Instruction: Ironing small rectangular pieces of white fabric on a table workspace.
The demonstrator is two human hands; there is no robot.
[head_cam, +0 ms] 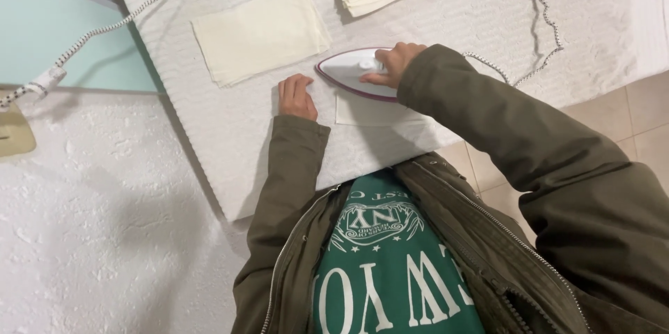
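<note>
White ironing board point(209, 132) — right hand point(394, 62) grips iron point(352, 73), left hand point(297, 96) flat.

The scene is evenly and fairly brightly lit by soft, cool indoor light with no hard glare. The white ironing board point(230, 132) reads slightly grey, its woven texture sharp. A soft shadow falls from the board's left edge onto the rough white wall point(104, 222), which suggests the light comes from the right of the board. Small, faint shadows sit just under the iron point(355, 73) on the board and beside the left hand point(297, 96). The iron's glossy white shell shows only a mild sheen. Focus is crisp across the board; the dark jacket sleeves point(543, 160) nearest the camera look a little softer. Straight edges bow slightly toward the corners.
</note>
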